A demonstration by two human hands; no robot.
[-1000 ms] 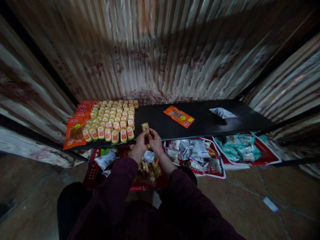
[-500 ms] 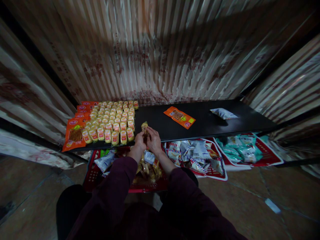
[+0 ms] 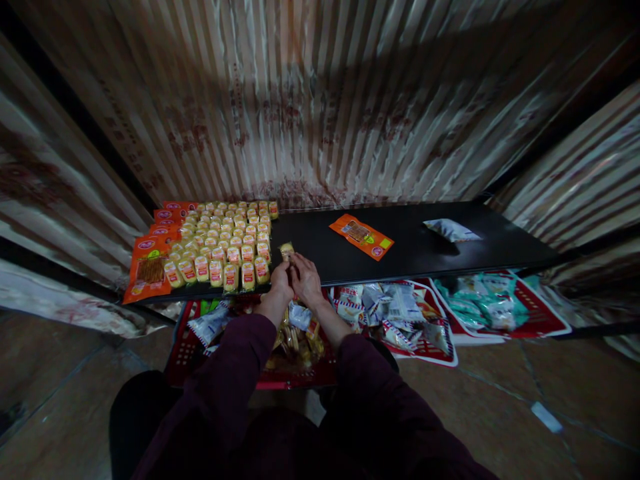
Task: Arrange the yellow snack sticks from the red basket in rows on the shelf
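Both my hands meet at the front edge of a black shelf, around a small yellow wrapped snack cake. My left hand has its fingers closed at the lower end of the cake. My right hand pinches it from the right, with the fingertips partly covering it. To the left, rows of similar yellow wrapped cakes stand close together on the shelf. Beneath my wrists, a red basket holds more wrapped cakes and a few silvery packets.
Orange snack packets line the shelf's left end. Another orange packet and a white packet lie farther right. Below are a red basket of white packets and one of green packets. A striped curtain hangs behind.
The cake in my hands has tipped slightly to the left and shows more of its face. My hands have barely moved, and the view has shifted a little.
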